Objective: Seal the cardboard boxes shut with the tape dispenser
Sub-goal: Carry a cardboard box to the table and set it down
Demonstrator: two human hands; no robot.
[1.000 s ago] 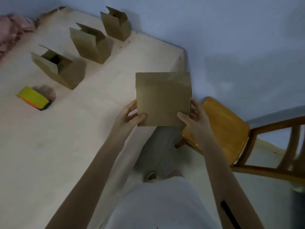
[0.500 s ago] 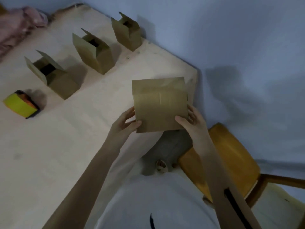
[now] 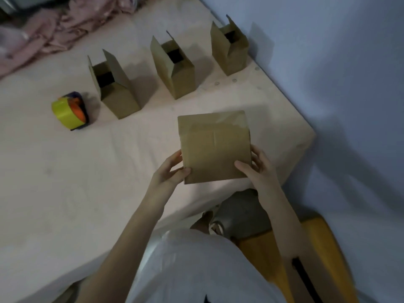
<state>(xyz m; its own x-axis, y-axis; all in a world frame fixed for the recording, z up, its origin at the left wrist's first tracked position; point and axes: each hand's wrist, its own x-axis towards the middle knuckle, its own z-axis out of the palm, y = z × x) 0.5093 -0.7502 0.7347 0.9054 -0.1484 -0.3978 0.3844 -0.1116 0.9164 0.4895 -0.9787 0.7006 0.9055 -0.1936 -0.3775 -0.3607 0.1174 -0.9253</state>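
Holding a closed cardboard box (image 3: pixel 215 147) just above the near right corner of the table (image 3: pixel 65 182), broad face toward the camera, a strip of clear tape seeming to run along its far edge. Gripping its lower left corner with the left hand (image 3: pixel 169 174), thumb on the face and fingers curled behind; gripping the lower right corner with the right hand (image 3: pixel 258 169) the same way. Probably checking a finished seal or carrying the box to a resting place: keeping it level, setting it down gently on a bare patch, away from the edge. Standing beyond, three open boxes (image 3: pixel 172 66) in a row, flaps up, not yet taped. Lying left of them, well apart from both hands, the tape dispenser (image 3: pixel 70 111) with its yellow roll. Bunching at the far left, pink cloth (image 3: pixel 50 29); showing below right, a wooden chair (image 3: pixel 323 237).
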